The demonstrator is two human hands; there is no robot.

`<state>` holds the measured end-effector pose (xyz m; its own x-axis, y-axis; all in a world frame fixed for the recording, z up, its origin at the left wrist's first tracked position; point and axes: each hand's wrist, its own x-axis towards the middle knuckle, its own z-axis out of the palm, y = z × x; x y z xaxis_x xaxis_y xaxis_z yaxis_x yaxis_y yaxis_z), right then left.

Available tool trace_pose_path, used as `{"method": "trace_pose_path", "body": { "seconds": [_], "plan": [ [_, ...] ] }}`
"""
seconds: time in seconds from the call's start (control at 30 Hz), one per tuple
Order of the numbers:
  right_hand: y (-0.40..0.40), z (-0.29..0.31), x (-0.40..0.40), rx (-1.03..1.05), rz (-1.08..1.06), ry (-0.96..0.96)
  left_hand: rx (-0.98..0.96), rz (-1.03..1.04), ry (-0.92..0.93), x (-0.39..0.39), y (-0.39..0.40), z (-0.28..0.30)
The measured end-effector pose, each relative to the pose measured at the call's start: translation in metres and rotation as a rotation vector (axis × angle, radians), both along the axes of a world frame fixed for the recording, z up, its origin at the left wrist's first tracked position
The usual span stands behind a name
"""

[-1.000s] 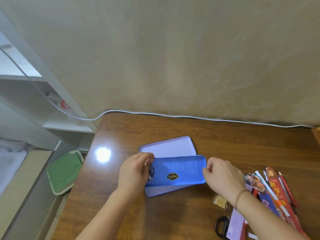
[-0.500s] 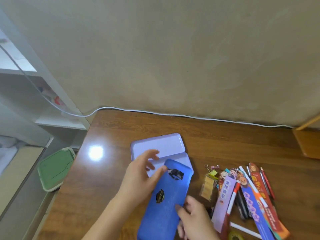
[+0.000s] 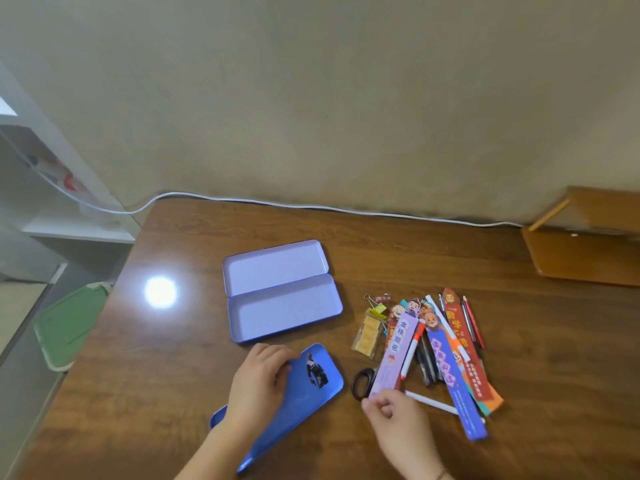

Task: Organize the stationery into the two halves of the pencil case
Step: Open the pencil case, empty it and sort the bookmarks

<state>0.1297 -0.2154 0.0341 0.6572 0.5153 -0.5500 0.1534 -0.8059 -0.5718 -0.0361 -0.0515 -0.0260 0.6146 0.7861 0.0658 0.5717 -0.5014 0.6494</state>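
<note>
At centre of the bench (image 3: 415,251): pencil case (image 3: 282,291), open, both lilac halves empty. Stationery pile (image 3: 436,344) just right of it: thin card bookmarks, pens, clips, all likely light and flexible, best pinched at an end. Right hand (image 3: 394,420) pinches the near end of the lilac bookmark (image 3: 394,355). Left hand (image 3: 258,386) lies spread flat on the blue lid (image 3: 304,389), near the case.

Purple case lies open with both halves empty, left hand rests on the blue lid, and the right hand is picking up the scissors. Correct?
Not quite. In the head view the right hand pinches the purple bookmark, not the scissors beside it. The rest holds: purple case open and empty, left hand on the blue lid.
</note>
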Motion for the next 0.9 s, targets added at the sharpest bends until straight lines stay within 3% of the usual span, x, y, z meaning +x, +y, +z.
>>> {"method": "trace_pose_path", "body": {
  "seconds": [0.17, 0.3, 0.57, 0.77, 0.9],
  "plan": [
    [-0.013, -0.003, 0.036, -0.223, 0.059, -0.273, 0.141, 0.073, -0.047, 0.02, -0.018, -0.001],
    [-0.009, -0.007, 0.047, -0.31, 0.127, -0.313, 0.017, 0.096, -0.077, 0.051, -0.052, 0.008],
    [-0.011, -0.013, 0.061, -0.224, 0.057, -0.2, -0.334, 0.122, 0.013, 0.106, -0.096, 0.033],
    [-0.017, -0.008, 0.066, -0.265, 0.108, -0.255, -0.184, 0.026, 0.28, 0.118, -0.119, 0.042],
    [-0.02, -0.01, 0.066, -0.201, 0.095, -0.132, -0.154, -0.011, 0.339, 0.118, -0.132, 0.04]
  ]
}}
